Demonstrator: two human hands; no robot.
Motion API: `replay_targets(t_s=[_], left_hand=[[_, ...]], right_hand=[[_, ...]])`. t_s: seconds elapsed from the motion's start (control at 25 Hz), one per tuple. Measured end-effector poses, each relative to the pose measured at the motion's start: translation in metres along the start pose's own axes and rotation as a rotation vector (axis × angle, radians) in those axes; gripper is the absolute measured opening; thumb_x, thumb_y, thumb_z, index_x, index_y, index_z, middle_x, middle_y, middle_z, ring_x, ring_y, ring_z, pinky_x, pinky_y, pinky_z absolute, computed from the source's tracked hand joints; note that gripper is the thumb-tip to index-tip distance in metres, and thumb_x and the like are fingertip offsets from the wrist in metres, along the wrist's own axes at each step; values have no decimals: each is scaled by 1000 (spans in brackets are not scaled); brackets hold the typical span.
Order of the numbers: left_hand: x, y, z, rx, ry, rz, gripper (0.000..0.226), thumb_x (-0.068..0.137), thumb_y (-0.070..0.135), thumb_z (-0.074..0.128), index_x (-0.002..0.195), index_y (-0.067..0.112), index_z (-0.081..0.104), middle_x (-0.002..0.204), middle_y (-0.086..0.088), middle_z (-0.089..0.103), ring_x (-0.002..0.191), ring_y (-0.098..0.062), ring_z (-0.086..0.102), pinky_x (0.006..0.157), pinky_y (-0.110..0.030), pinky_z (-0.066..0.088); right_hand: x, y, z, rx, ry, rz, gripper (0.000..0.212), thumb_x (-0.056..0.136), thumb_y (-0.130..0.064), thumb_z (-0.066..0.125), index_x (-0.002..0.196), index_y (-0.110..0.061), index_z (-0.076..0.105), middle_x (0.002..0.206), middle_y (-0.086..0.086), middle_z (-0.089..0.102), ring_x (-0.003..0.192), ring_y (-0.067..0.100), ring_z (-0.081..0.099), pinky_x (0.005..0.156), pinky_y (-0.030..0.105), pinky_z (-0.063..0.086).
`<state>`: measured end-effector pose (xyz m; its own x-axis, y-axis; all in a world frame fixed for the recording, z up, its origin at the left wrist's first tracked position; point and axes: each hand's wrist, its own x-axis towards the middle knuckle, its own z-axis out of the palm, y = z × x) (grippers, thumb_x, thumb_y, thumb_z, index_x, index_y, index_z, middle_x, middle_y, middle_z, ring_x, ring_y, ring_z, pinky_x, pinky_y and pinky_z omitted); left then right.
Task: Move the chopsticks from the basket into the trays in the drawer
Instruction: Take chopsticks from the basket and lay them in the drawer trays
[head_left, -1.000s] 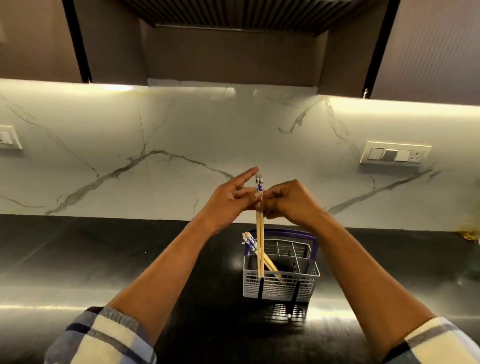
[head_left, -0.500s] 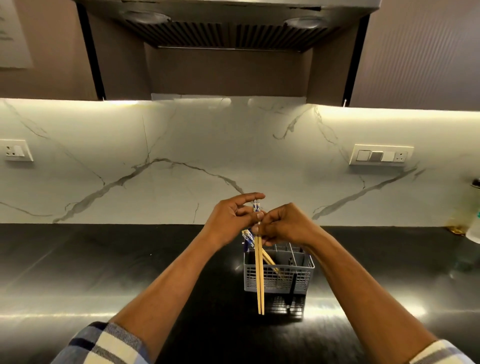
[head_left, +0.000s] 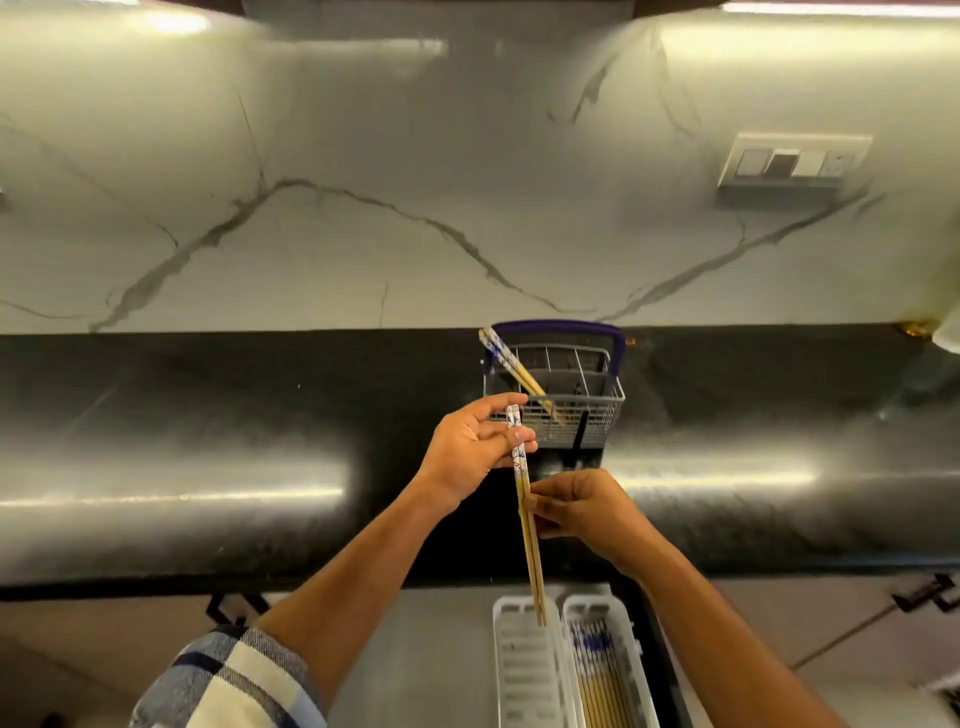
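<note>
Pair of chopsticks (head_left: 525, 512) held near-vertical, patterned ends up; left hand (head_left: 470, 453) pinches the blue-and-white upper part between thumb and fingers; right hand (head_left: 582, 506) pinches the wooden shafts lower down, fingers curled; tips hang over the left white tray (head_left: 524, 670) in the drawer (head_left: 431, 665); right tray (head_left: 605, 670) already holds chopsticks. Two more chopsticks (head_left: 511, 364) lean in the grey basket (head_left: 582, 410) with purple handle, on the glossy black counter (head_left: 208, 457); marble backsplash (head_left: 363, 208) behind, switch plate (head_left: 792, 161) at right.
</note>
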<state>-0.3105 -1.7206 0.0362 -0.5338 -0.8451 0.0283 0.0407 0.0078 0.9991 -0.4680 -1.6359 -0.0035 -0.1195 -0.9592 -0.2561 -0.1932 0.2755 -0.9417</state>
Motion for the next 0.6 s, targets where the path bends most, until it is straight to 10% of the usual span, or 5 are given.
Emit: replay_targets(t_s=[0.6], left_hand=[[-83,-176,17,20,81,-300,37,91,3,65,119,27,64,95,-6,78,94,-18,76,83,-30,61]], right_hand=[[-45,152,77,-145,-16,314,14,96,-14,62,104,-16,73,95,1,75,89,19,72,85,36,60]])
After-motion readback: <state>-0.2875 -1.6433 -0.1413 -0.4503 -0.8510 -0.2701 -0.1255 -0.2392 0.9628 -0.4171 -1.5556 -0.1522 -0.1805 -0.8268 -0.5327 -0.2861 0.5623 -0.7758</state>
